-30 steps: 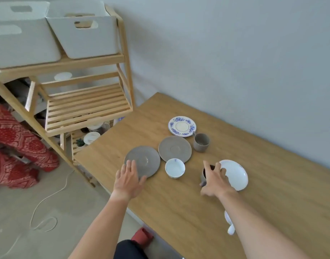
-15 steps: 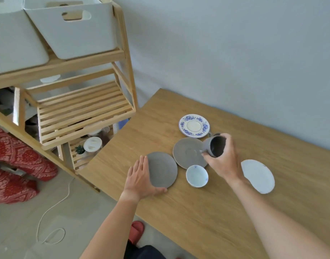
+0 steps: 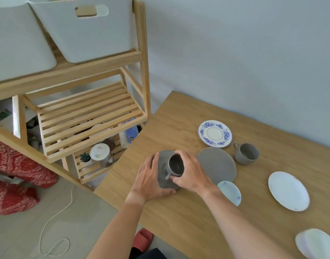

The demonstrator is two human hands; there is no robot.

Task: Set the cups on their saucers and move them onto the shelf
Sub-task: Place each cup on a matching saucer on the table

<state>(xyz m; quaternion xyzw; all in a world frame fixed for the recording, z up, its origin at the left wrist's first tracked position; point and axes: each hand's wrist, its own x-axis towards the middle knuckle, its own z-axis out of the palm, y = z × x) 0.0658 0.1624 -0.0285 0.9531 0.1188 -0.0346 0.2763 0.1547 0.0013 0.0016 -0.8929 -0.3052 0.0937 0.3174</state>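
Observation:
My right hand [image 3: 190, 172] grips a dark grey cup [image 3: 175, 166] and holds it on or just above a grey saucer [image 3: 163, 181] near the table's left corner. My left hand [image 3: 149, 180] lies flat on that saucer's left rim, thumb curled under its near edge. To the right lie a second grey saucer [image 3: 217, 165], a grey cup [image 3: 246, 153], a blue-flowered saucer [image 3: 215, 133], a small white cup with blue marks [image 3: 230, 191] and a white saucer [image 3: 288, 190]. The wooden shelf [image 3: 85, 116] stands to the left.
The wooden table [image 3: 179, 217] meets a grey wall behind. White bins [image 3: 82, 28] fill the shelf's top level; small items sit on its lower level. Another pale dish [image 3: 315, 243] lies at the table's near right. A white cord [image 3: 54, 221] and a red slipper [image 3: 142, 238] lie on the floor.
My right hand picked the dark cup up from beside the white saucer and carried it left over the left grey saucer. My left hand stayed at that saucer's edge.

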